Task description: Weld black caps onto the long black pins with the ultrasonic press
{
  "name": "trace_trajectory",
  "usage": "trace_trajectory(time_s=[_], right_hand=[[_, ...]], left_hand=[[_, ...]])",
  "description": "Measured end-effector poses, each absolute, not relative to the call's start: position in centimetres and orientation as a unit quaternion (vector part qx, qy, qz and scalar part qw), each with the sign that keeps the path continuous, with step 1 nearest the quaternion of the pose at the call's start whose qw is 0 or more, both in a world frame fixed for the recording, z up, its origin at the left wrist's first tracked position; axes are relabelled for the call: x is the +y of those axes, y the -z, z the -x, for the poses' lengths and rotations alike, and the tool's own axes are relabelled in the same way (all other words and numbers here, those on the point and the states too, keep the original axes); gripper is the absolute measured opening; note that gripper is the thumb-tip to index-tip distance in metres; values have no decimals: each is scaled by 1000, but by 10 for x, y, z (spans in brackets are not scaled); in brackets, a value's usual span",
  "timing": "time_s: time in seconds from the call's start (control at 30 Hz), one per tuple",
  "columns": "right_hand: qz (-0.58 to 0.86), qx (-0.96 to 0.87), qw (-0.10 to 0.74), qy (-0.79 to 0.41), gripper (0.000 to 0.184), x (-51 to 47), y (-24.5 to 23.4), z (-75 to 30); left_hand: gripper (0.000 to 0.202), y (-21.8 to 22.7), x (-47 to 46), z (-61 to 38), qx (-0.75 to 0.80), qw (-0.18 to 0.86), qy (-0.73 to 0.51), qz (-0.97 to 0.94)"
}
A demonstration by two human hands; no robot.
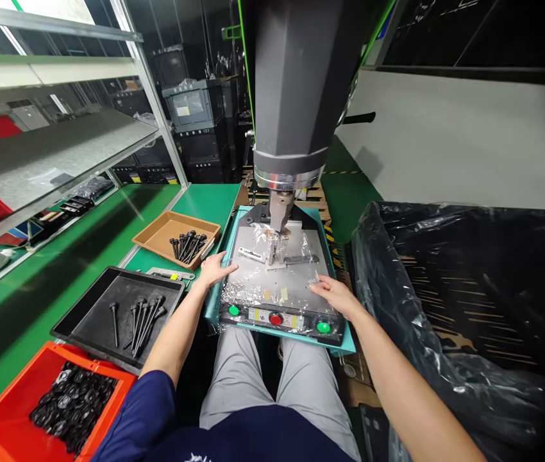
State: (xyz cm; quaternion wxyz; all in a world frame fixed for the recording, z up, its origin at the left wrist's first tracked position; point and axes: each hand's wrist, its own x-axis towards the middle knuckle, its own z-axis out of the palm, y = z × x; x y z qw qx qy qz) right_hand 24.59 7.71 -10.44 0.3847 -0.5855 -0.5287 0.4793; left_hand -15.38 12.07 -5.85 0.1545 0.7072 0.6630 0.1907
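Observation:
My left hand is at the left edge of the press's metal base plate, thumb and forefinger apart, with nothing in it. At the plate's right side, my right hand has its fingertips drawn together; whatever is between them is too small to make out. Clear plastic film covers the plate. Above its middle, a metal tool head points down from the dark machine housing, onto a small fixture. Green buttons flank a red button on the front panel.
On the left, a brown tray and a black tray hold long black bolt-like parts. A red bin contains many small black parts. To the right stands a large container lined with black plastic. Metal shelving rises at left.

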Motion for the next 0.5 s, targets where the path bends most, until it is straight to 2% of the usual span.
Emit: trace_trajectory(time_s=[0.13, 0.2, 0.3, 0.4, 0.5], right_hand=[[535, -481, 411, -559, 64, 70, 89, -242], [525, -451, 427, -582, 58, 60, 84, -242], [532, -415, 444, -589, 57, 32, 84, -245], [550, -392, 445, -588, 55, -10, 92, -249], [568, -357, 437, -599, 53, -57, 103, -249]], left_hand=[[72, 55, 126, 162, 631, 256, -179, -710], [66, 54, 124, 165, 611, 294, -178, -713], [54, 53, 111, 167, 576, 372, -200, -700], [56, 51, 88, 167, 530, 474, -203, -673], [58, 52, 65, 167, 513, 528, -177, -653]])
